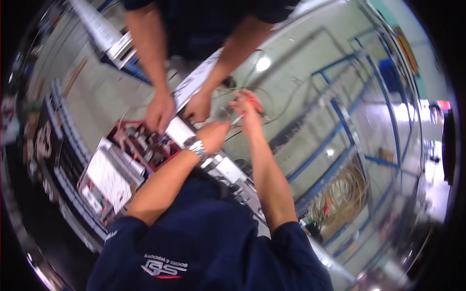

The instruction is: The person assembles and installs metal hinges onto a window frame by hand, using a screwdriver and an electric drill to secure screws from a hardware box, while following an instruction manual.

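Figure: Two hands raised together at a white rail, facing a co-worker.

The right hand (pixel 248 111), arm stretched forward, is closed on a red-handled tool (pixel 256 103). The left hand (pixel 213 136), above a wristwatch (pixel 196 145), curls just beside it, its hold unclear. A co-worker's hands (pixel 160 112) rest on the white rail (pixel 180 130) near a red tray (pixel 141 143). Blue racks (pixel 340 114) stand on glossy floor (pixel 301 63).

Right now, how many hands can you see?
4. The person's left hand, with a watch, and right hand, gripping a red tool, at centre; a co-worker's two hands just above-left. None seem hidden.
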`<state>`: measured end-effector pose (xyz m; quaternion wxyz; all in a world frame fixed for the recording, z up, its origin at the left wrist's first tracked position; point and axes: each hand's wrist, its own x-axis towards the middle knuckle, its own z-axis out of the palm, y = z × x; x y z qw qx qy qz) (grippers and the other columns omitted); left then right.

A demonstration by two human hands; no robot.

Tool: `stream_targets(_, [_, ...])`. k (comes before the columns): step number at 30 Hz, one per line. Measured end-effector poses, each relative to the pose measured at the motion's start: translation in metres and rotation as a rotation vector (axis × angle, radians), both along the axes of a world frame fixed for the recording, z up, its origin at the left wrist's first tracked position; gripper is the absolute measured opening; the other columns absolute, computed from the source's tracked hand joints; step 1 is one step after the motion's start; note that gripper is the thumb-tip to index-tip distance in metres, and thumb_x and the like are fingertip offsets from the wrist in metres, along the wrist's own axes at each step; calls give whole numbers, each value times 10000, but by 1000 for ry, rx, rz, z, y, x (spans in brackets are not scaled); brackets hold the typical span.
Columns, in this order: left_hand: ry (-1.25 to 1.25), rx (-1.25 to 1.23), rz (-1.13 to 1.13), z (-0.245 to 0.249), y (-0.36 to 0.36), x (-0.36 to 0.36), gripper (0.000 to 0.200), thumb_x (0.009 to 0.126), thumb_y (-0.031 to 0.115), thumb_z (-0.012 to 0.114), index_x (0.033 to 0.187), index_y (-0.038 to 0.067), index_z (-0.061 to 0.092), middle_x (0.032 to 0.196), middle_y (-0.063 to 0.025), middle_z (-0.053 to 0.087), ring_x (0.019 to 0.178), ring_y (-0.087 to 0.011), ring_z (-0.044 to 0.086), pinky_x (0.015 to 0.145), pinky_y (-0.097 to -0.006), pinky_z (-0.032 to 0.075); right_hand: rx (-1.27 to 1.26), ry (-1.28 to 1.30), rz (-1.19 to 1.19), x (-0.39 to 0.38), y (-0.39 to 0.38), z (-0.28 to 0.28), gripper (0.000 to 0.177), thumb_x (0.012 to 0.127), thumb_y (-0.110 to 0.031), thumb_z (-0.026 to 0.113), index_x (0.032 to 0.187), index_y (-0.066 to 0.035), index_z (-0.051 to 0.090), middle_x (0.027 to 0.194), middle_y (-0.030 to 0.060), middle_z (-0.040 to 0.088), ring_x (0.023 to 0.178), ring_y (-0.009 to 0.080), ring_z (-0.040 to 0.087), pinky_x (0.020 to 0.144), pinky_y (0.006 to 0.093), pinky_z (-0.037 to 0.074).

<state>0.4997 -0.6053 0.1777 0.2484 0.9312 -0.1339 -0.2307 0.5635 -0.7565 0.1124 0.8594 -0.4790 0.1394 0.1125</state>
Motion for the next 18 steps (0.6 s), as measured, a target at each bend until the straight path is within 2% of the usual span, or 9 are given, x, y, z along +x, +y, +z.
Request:
stream_targets(2, [-40, -14, 11, 3, -3, 1, 188, 882, 81, 501, 1057, 40, 557, 819, -257, 666, 814, -455, 668, 695, -556, 511, -108, 74, -44, 1, 0, 3, 438, 915, -138, 629, 1309, -10, 488, 1144, 162, 637, 689, 185, 617, 796, 352, 556])
stream_targets(5, [-44, 3, 32, 12, -6, 0, 183, 882, 68, 495, 1051, 21, 552, 821, -255, 668, 808, -452, 670, 706, -551, 516, -180, 188, -40, 1, 0, 14, 467, 911, -124, 621, 1341, -6, 480, 1107, 156, 646, 629, 172, 594, 771, 339, 558])
stream_targets(6, [-66, -17, 20, 9, -5, 0, 171, 883, 65, 497, 1035, 8, 552, 815, -254, 666, 800, -451, 670, 698, -545, 519, -230, 145, -14, 0, -2, 14, 523, 936, -185, 639, 1388, -10, 441, 1151, 156, 624, 713, 181, 629, 816, 352, 556])
stream_targets(9, [-65, -40, 5, 4, -4, 0, 172, 887, 72, 506, 1038, 6, 552, 806, -250, 665, 791, -448, 671, 689, -540, 519, 12, -80, -187, -7, 1, 31, 587, 957, -273, 652, 1421, -17, 400, 1255, 170, 583, 836, 205, 659, 891, 374, 542])
stream_targets(10, [-54, -38, 7, 6, -4, 1, 169, 890, 75, 506, 1037, 8, 556, 807, -250, 665, 793, -447, 671, 692, -540, 519, 69, -104, -167, -6, -1, 31, 635, 965, -318, 658, 1442, -19, 363, 1356, 171, 531, 948, 234, 668, 952, 398, 520])
stream_targets(13, [-28, -33, 16, 11, -5, 2, 163, 897, 85, 513, 1032, 11, 566, 821, -255, 665, 802, -445, 671, 703, -540, 518, -48, -64, -152, -4, 3, 29, 591, 958, -316, 654, 1417, -15, 435, 1333, 156, 575, 977, 234, 678, 966, 409, 497])
stream_targets(18, [-45, -37, 70, 4, -8, -8, 177, 897, 111, 553, 1034, 3, 582, 869, -257, 666, 847, -436, 674, 746, -520, 530, -393, -22, -144, -4, -1, 30, 457, 937, -321, 659, 1274, -23, 581, 1223, 109, 674, 1037, 212, 681, 850, 339, 485])
